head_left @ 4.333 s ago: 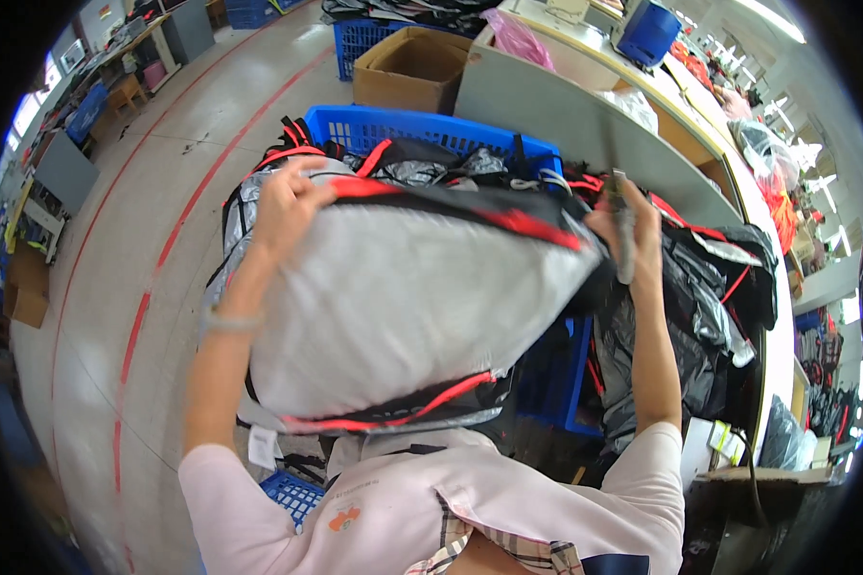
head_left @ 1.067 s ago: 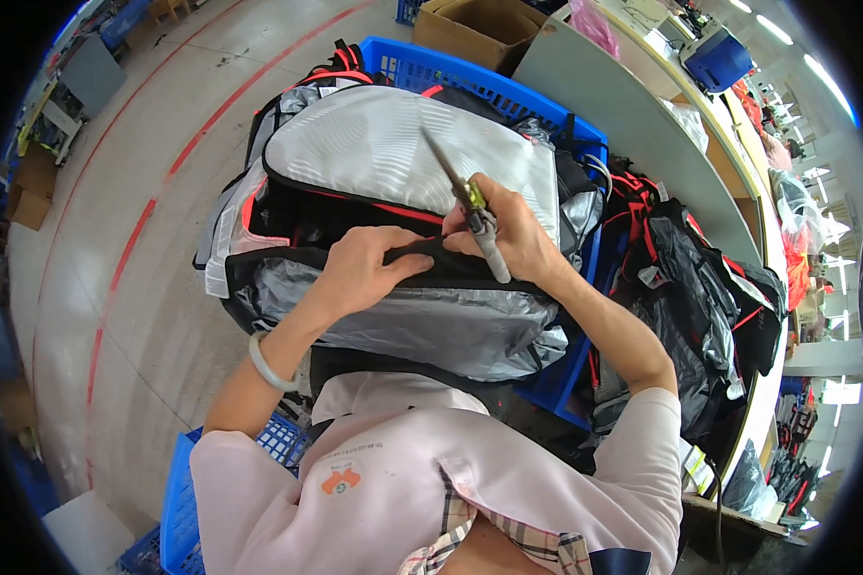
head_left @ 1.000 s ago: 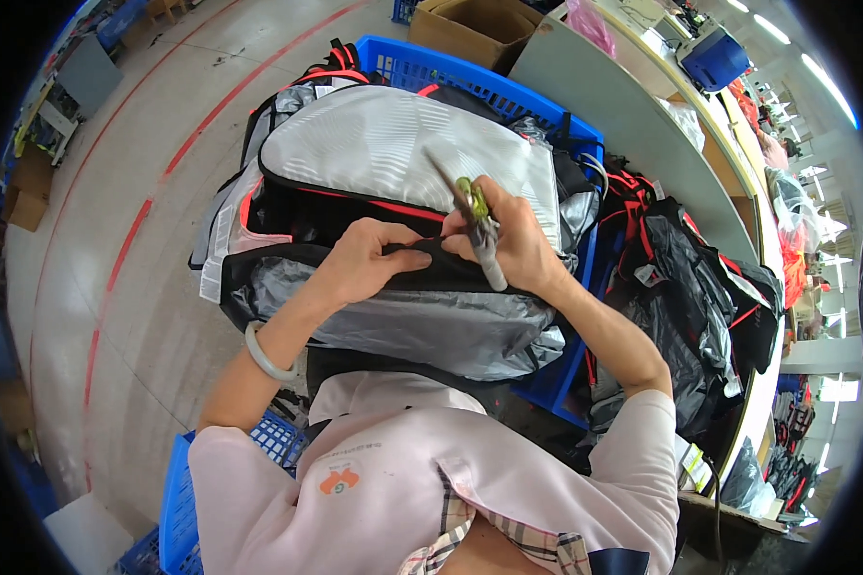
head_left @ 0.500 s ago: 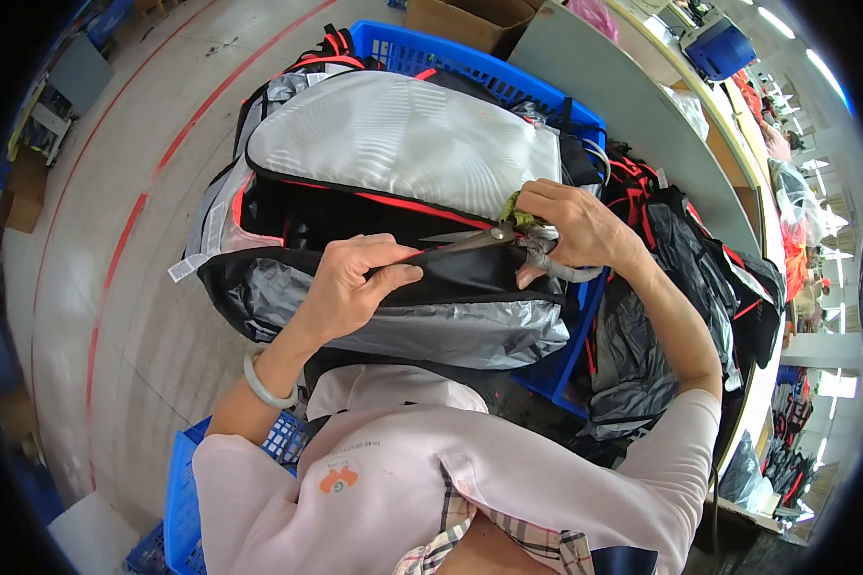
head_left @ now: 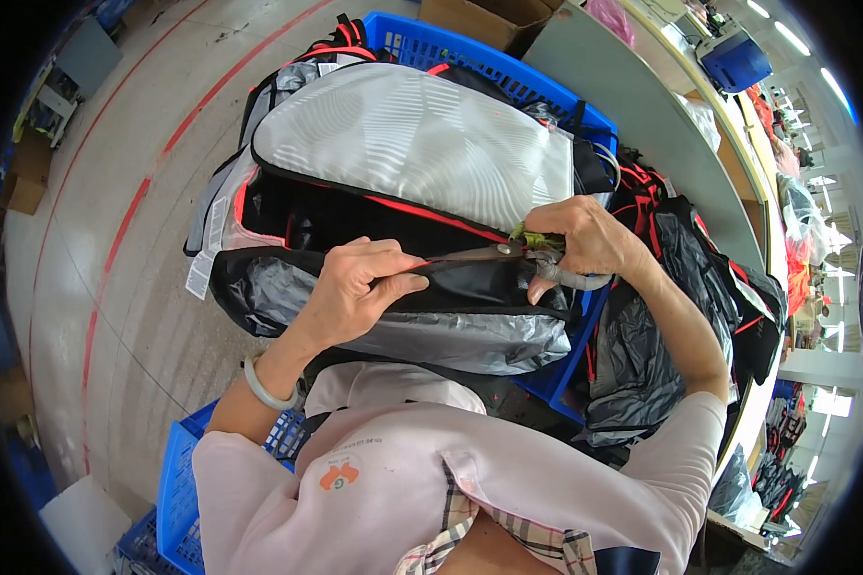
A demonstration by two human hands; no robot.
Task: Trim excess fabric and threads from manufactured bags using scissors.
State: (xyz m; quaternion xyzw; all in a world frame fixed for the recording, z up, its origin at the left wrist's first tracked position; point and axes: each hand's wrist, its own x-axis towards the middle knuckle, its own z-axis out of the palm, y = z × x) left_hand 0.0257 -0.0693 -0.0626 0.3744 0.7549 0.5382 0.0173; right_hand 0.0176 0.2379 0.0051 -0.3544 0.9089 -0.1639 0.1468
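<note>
A grey, black and red bag lies in front of me with its white patterned lid panel folded back from the dark opening. My right hand is closed round the wrapped grey and green handles of a pair of scissors. Their blades point left and lie nearly together at the bag's edge. Between thumb and fingers, my left hand pinches the red-trimmed black edge of the opening, right at the blade tips. The exact spot between the tips is too small to make out.
Beneath the bag is a blue plastic crate holding more bags. Another grey and black bag lies to the right, beside a grey board. A second blue crate stands at lower left, and a cardboard box at the back.
The scissor blades, apart before, have come nearly together. My right hand has shifted slightly right and down. My left hand keeps its pinch on the bag's edge.
</note>
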